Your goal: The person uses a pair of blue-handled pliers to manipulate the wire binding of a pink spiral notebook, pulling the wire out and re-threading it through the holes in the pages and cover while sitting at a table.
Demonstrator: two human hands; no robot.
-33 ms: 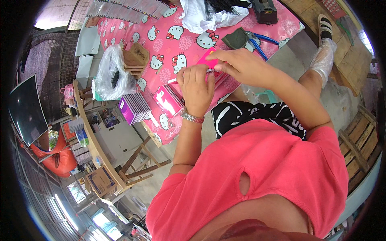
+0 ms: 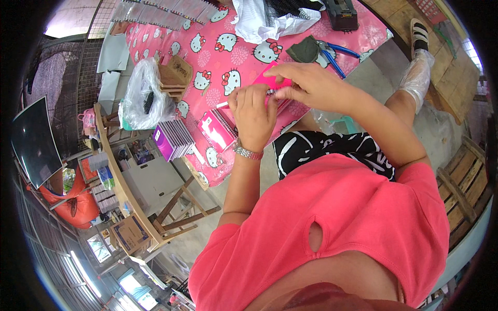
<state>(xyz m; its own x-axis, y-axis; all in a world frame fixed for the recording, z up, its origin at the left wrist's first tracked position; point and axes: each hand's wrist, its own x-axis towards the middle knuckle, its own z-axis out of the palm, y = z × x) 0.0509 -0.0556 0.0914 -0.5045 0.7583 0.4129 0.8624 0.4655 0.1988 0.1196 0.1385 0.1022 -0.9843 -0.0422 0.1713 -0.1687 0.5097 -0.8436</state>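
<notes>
At the table's near edge, a bright pink spiral notebook (image 2: 263, 78) lies under both my hands, much of it hidden by them. My left hand (image 2: 254, 114), with a metal watch at the wrist, is closed over its bound edge. A short bit of dark binding coil (image 2: 270, 92) shows between the hands. My right hand (image 2: 314, 85) curls over the notebook from the right, thumb at the coil and fingers bent above it. Just left of my left hand rests a stack of pink spiral notebooks (image 2: 217, 128). Blue-handled pliers (image 2: 334, 54) lie beyond my right hand.
A row of purple spiral notebooks (image 2: 174, 140) stands at the table's left edge, near a clear plastic bag (image 2: 148, 98) and brown cardboard pieces (image 2: 175, 75). Farther back are a dark green scrap (image 2: 303, 50), white wrapping (image 2: 254, 26) and a black device (image 2: 341, 14).
My right hand has shifted very slightly at the coil, its thumb and fingers a little farther apart. My left hand and the notebooks have stayed in place.
</notes>
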